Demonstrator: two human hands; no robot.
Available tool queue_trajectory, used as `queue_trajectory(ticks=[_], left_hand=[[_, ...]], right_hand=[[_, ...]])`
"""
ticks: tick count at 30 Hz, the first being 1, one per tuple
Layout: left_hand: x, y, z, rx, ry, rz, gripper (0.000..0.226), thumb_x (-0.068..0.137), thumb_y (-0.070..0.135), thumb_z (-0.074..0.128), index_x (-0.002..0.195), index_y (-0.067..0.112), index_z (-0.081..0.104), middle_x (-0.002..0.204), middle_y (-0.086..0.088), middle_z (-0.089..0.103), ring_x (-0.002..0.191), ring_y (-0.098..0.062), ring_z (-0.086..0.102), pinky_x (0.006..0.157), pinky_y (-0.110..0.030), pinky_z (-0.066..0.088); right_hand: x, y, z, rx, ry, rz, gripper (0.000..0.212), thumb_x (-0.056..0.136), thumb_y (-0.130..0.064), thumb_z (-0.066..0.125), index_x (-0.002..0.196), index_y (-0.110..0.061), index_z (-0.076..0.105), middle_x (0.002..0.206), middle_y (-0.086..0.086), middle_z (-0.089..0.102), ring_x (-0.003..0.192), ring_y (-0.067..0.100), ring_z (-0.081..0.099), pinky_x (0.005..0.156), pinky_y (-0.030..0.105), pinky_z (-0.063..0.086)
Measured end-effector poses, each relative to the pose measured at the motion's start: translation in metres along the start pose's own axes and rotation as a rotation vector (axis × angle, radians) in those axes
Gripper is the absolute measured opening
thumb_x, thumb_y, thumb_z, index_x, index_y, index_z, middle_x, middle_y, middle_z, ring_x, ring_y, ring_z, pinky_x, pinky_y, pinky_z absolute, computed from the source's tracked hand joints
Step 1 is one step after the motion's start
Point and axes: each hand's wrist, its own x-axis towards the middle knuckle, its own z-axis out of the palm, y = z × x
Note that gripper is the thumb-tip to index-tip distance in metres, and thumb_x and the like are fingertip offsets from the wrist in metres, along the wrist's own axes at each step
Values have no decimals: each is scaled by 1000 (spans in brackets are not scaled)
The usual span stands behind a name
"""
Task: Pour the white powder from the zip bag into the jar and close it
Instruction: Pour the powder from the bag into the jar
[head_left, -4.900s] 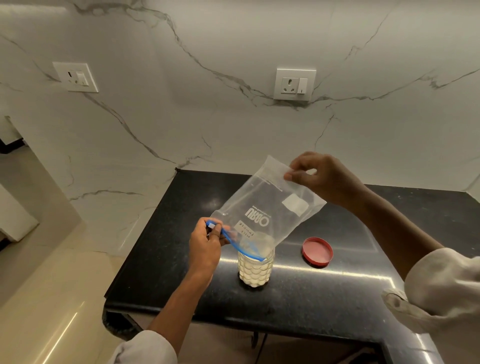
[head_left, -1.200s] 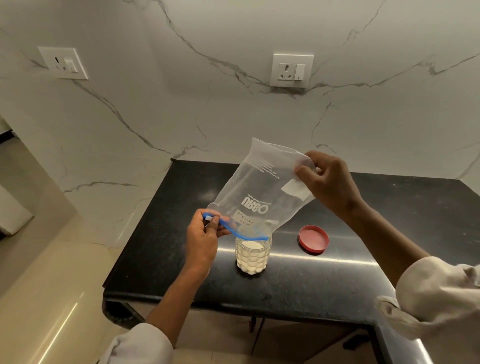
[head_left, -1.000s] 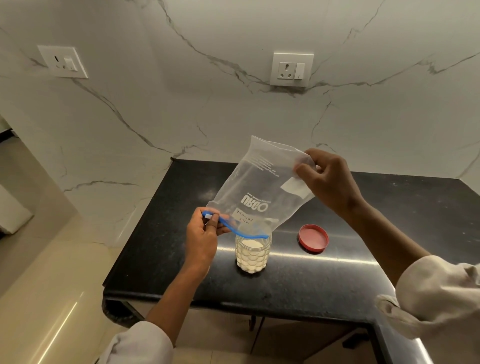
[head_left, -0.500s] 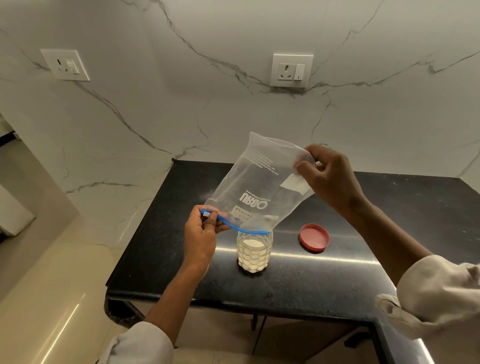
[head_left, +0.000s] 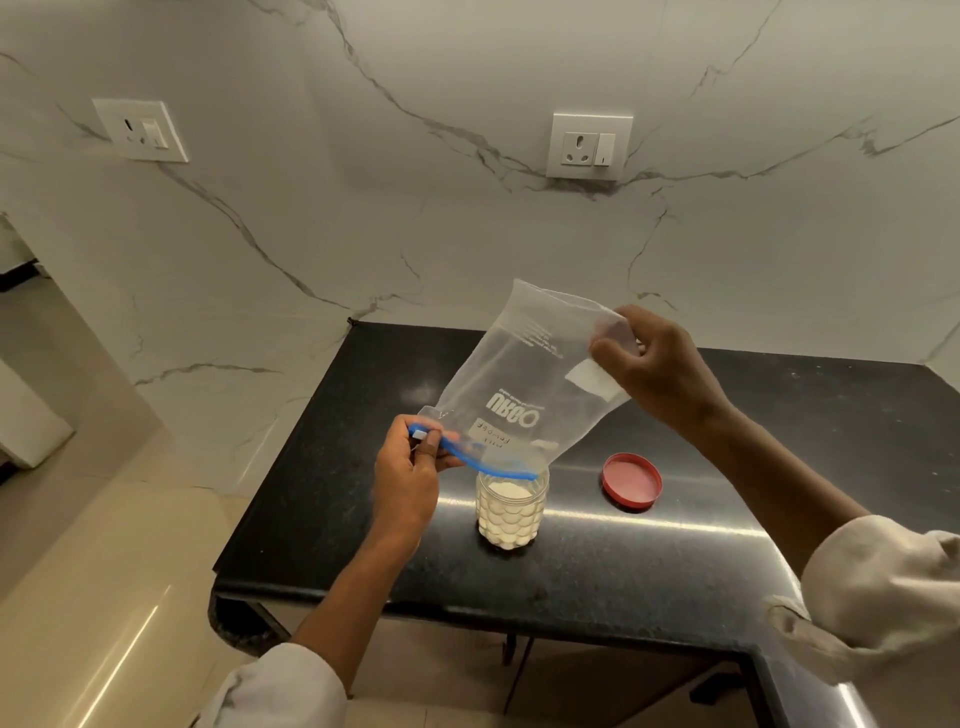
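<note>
The grip of the left hand (head_left: 408, 475) is a pinch on the blue zip strip at the left end of the zip bag's (head_left: 524, 395) mouth, thumb and fingers closed on it. The right hand (head_left: 652, 371) pinches the bag's upper right corner, fingers curled round the plastic, and holds that end high so the bag hangs upside down and tilted, its printed lettering inverted. The bag looks nearly see-through, with little or no powder visible inside. Its blue-edged mouth sits right over the open top of the jar (head_left: 511, 512), which stands upright on the black table (head_left: 649, 561), near the table's front edge. The jar is filled almost to the top with white powder (head_left: 506, 491). The red lid (head_left: 632, 481) lies flat on the table just to the right of the jar, apart from it.
</note>
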Motion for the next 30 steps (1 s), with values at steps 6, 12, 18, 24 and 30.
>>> queue_trajectory(ticks=[6,12,18,24,30], left_hand=[[2,-1,1,0,-9,8,8,102,15,49,106,14,57,103,-5,71,93,-14,73,84,-35,62],[2,-3,-1,-14,-13,4,8,102,14,49,106,14,56,104,-6,71,94,-14,73,85,-37,62],[2,-2,0,-23,-8,-10,9,102,13,49,107,11,57,104,-8,70,94,-16,73,86,-38,61],[4,2,1,-5,-9,33,9,101,17,51,106,14,57,101,-4,72,91,-13,73,79,-31,62],[6,8,6,23,-10,115,5,101,20,53,101,22,58,97,5,69,91,-7,70,71,-19,59]], right_hand=[[1,2,-1,53,82,33,10,90,-12,60,83,-6,63,75,2,60,66,10,55,56,21,45],[-2,4,1,52,8,72,11,90,-13,61,85,-5,67,76,11,64,66,20,59,56,22,44],[-2,8,1,5,-78,47,14,91,-15,61,82,-6,66,76,12,64,67,26,59,56,27,46],[-5,16,-7,38,72,20,14,89,-10,61,76,-5,63,67,1,58,56,3,50,50,9,38],[-11,28,-15,47,151,0,13,90,-13,60,78,-8,62,66,3,57,57,6,50,48,14,40]])
